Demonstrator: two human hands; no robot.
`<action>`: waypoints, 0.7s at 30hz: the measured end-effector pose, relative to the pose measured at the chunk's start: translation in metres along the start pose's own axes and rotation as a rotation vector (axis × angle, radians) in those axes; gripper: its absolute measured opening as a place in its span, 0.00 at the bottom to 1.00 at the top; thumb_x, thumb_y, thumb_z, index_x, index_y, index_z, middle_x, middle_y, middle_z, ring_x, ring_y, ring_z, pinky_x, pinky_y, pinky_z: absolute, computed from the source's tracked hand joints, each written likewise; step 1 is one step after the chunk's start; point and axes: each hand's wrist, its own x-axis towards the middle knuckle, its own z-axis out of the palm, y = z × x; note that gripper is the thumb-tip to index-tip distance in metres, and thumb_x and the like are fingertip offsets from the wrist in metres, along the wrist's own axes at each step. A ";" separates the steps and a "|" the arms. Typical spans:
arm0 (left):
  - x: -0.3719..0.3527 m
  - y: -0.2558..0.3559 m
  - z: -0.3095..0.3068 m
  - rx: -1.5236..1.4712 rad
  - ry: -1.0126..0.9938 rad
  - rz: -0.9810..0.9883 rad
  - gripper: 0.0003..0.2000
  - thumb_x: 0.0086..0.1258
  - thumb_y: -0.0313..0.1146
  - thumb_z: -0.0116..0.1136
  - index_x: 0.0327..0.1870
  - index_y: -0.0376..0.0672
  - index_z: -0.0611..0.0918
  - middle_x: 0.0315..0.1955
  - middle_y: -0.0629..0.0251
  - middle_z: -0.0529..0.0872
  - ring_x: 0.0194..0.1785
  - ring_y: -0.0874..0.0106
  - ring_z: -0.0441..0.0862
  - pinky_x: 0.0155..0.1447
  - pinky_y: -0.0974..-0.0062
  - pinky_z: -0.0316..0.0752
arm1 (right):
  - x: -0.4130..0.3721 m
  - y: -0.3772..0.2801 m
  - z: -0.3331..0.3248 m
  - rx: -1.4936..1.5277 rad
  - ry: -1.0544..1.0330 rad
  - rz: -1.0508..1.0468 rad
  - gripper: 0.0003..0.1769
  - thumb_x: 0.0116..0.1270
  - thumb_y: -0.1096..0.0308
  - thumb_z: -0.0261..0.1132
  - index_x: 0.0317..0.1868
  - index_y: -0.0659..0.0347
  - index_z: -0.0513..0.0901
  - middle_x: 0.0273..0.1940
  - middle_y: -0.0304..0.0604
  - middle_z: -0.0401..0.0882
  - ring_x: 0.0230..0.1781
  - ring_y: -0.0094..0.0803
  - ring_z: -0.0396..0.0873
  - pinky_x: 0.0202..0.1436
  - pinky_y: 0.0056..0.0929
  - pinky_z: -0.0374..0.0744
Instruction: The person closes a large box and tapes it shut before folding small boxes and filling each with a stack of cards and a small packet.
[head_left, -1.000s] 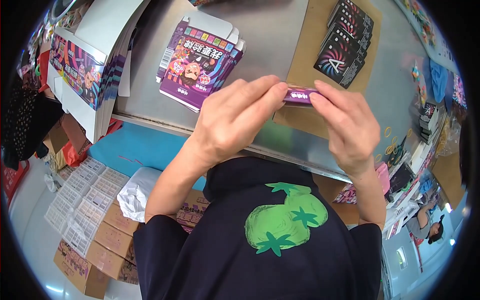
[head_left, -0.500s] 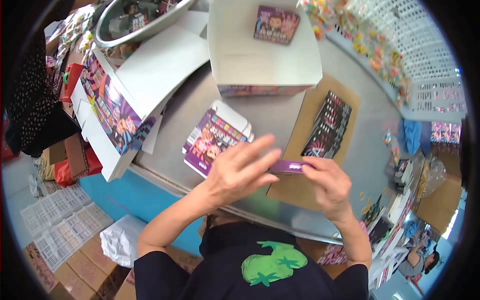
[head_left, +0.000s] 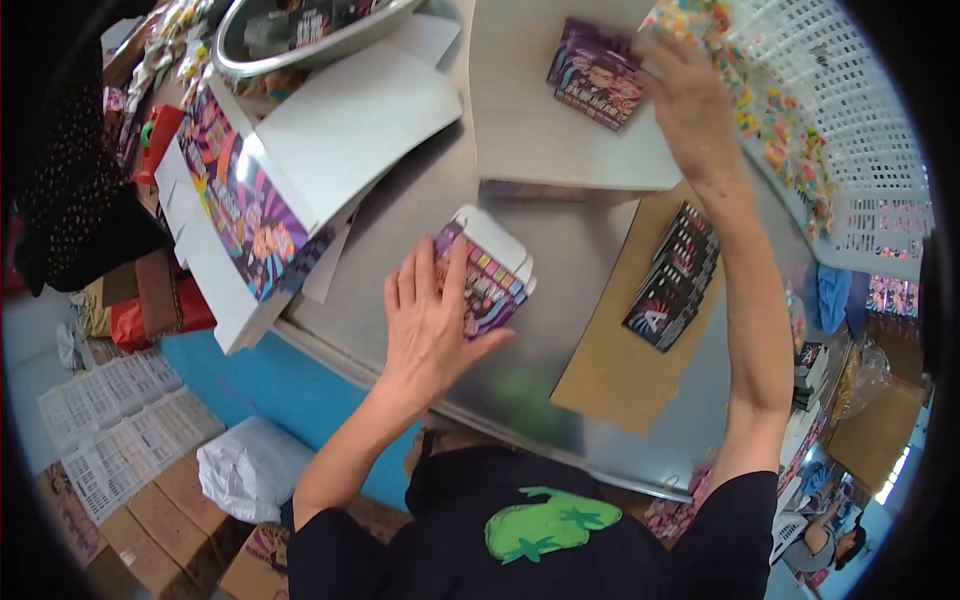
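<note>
My left hand (head_left: 428, 318) lies with spread fingers over a stack of flat purple printed cartons (head_left: 487, 283) with white flaps, its fingertips on their left side. Inside a large white open display box (head_left: 520, 150) at the top, two small purple printed boxes (head_left: 602, 88) lie overlapping. Reaching over that box's right wall, my right hand (head_left: 692, 100) has its slightly blurred fingers loosely curved and apart, thumb right at the upper purple box's edge. A fanned row of black printed packets (head_left: 675, 275) rests on a brown cardboard sheet (head_left: 610, 370) below my right forearm.
At left lean white and purple printed display cartons (head_left: 245, 215). Behind them stands a metal basin (head_left: 300, 50) with dark packets. A white plastic basket (head_left: 850, 130) with colourful wrapped pieces is at right. The metal table's front edge (head_left: 350, 370) runs before me. Another person sits far right.
My right hand has carried the purple box up into the white display box, where two now lie. My left hand has left that box and come down on the flat cartons.
</note>
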 end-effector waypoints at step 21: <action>-0.020 0.051 0.013 -0.409 0.082 0.161 0.33 0.59 0.32 0.69 0.66 0.34 0.71 0.53 0.48 0.77 0.56 0.53 0.77 0.56 0.62 0.74 | -0.170 -0.140 -0.076 0.894 -0.297 0.701 0.08 0.60 0.72 0.70 0.40 0.65 0.84 0.35 0.41 0.82 0.38 0.31 0.76 0.46 0.29 0.73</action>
